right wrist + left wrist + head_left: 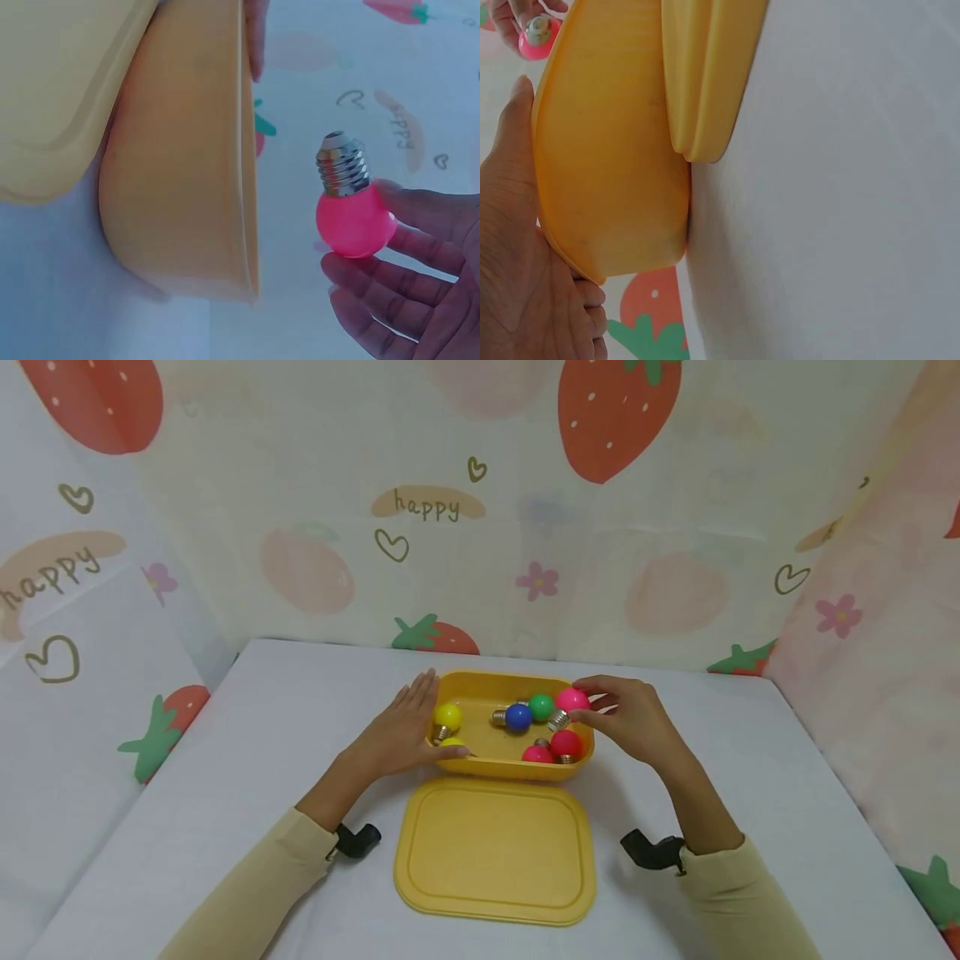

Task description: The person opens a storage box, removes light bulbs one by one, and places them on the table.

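Note:
My right hand (633, 714) pinches a pink light bulb (354, 221) between thumb and fingers, above the right end of a yellow plastic box (510, 770). Its metal screw base points away from the fingers. Against the box's left end rests my left hand (401, 731), fingers fairly straight and thumb along the front rim. Inside the box lie a blue bulb (518, 717), a green bulb (542, 707), a yellow bulb (448, 717) with another partly hidden by the front rim, and at the right a red-pink bulb (566, 744) beside a pink bulb (537, 754).
A flat yellow lid (495, 852) lies on the white table (315, 893) in front of the box. Behind and at both sides stands a cloth backdrop (480, 577) printed with strawberries and hearts. A black wrist mount (651, 852) sticks out from each sleeve.

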Available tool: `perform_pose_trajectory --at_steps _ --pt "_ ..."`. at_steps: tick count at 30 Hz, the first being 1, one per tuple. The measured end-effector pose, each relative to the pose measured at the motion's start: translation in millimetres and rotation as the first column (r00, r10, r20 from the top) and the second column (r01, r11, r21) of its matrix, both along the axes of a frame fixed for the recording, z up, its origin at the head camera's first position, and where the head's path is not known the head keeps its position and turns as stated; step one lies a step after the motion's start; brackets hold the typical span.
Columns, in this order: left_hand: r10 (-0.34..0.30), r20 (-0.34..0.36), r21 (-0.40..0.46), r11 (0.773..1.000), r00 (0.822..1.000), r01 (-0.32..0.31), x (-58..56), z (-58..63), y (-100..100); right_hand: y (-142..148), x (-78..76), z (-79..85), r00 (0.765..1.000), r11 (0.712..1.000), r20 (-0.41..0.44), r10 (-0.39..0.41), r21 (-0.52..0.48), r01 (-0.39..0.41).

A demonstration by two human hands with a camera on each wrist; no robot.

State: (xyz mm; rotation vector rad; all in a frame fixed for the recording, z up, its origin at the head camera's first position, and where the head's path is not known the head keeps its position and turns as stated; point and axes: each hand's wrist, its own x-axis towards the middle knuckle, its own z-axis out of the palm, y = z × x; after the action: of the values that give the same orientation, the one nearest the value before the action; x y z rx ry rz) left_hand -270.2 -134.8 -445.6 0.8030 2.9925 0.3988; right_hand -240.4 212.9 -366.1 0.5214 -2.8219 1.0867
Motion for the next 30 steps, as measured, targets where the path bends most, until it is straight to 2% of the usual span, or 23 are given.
perform_pose_trajectory --at_steps 9,13,23,30 --pt "0.004 0.006 -0.009 1.0 1.0 -0.004 -0.5 0.0 1 20 -3.5 -8.8 0.996 0.998 0.069 -0.05 -0.018 0.052" --pt "0.004 0.004 -0.012 1.0 1.0 -0.004 0.2 1.0 1 26 -4.0 -10.3 0.995 0.998 0.089 -0.047 -0.036 0.051" --pt "0.006 0.004 -0.013 1.0 1.0 -0.005 -0.3 0.5 1 43 -8.3 -10.1 0.998 0.998 0.042 -0.056 -0.001 0.057" --pt "0.009 0.0 -0.016 1.0 1.0 -0.009 -1.1 -0.3 1 60 -13.8 -13.6 0.998 0.999 0.045 -0.047 0.0 0.047"
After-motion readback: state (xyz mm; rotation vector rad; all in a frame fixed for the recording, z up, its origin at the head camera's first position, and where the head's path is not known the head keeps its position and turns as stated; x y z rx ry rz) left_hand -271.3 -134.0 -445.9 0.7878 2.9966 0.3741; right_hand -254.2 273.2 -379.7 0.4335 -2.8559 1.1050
